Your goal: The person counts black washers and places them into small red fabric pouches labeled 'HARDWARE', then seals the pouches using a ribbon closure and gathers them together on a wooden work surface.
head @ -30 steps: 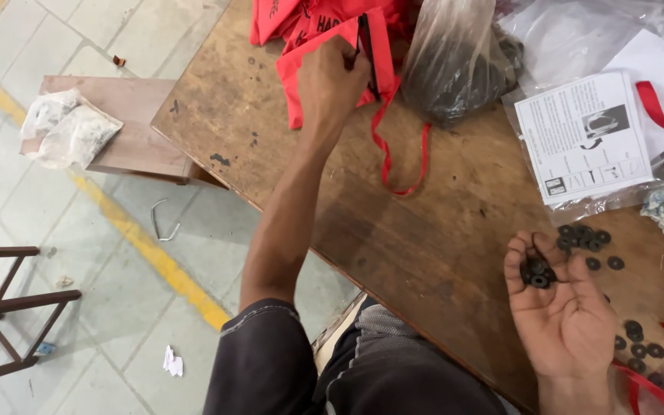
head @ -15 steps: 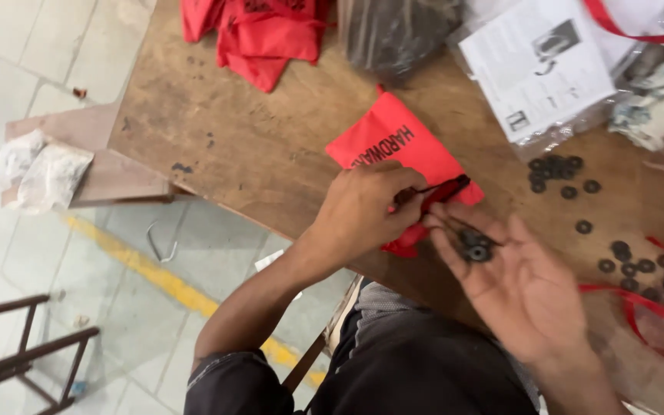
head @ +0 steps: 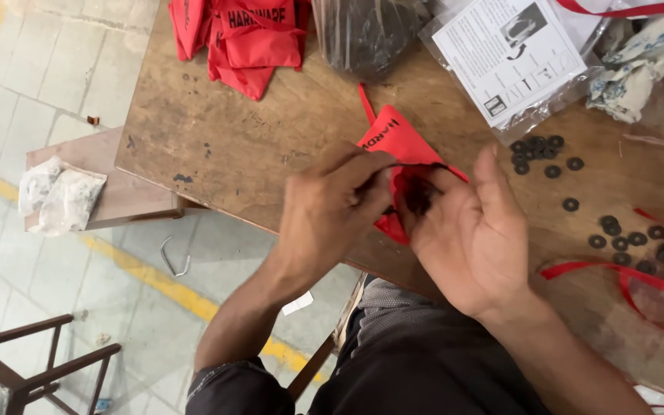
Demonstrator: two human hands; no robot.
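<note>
Head view: red drawstring pouch (head: 400, 142) lies near the front edge of the wooden table (head: 255, 146), gripped at its mouth by both hands. Left hand (head: 330, 215) pinches the pouch's rim between thumb and forefinger. Right hand (head: 470, 230) has its fingers pressed together and tipped into the opening, with small dark pieces just visible there. Right of the pouch lie scattered black washers (head: 616, 230); behind it, a bagged instruction sheet (head: 509, 58). Behind and left of it, more red pouches (head: 232, 38) sit stacked.
</note>
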